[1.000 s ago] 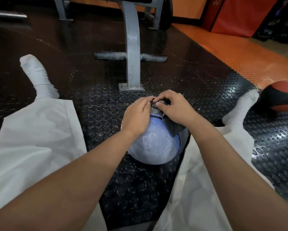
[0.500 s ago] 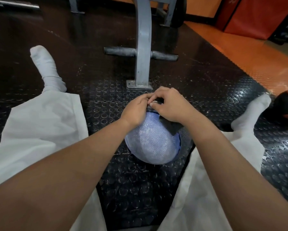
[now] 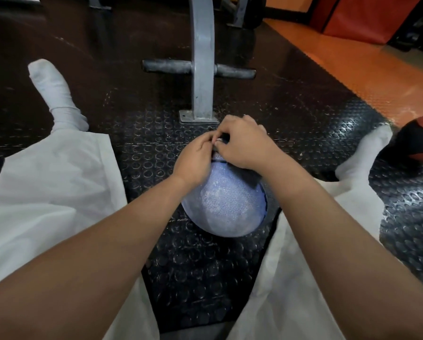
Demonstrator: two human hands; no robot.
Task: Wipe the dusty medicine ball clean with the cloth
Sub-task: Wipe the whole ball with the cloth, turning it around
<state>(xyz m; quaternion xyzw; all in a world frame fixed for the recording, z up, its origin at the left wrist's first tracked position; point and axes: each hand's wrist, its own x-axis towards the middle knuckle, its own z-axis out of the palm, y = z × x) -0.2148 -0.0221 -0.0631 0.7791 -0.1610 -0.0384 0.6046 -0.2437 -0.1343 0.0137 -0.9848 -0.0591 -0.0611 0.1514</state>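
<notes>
A blue medicine ball (image 3: 226, 206) with a pale dusty film sits on the black studded mat between my legs. A dark grey cloth (image 3: 250, 176) lies over its upper far side, mostly hidden under my hands. My right hand (image 3: 244, 143) grips the cloth on top of the ball, fingers curled. My left hand (image 3: 197, 159) meets it at the top, its fingertips pinching the cloth edge while the palm lies against the ball's left side.
A grey bench post (image 3: 201, 69) with a crossbar stands bolted just beyond the ball. A red and black ball (image 3: 418, 138) lies at the right by my socked foot (image 3: 367, 153). My other socked foot (image 3: 56, 94) is at the left. An orange floor (image 3: 367, 67) borders the mat.
Both hands stay together on top of the ball and shift only slightly with the cloth. The view has tilted down and closer.
</notes>
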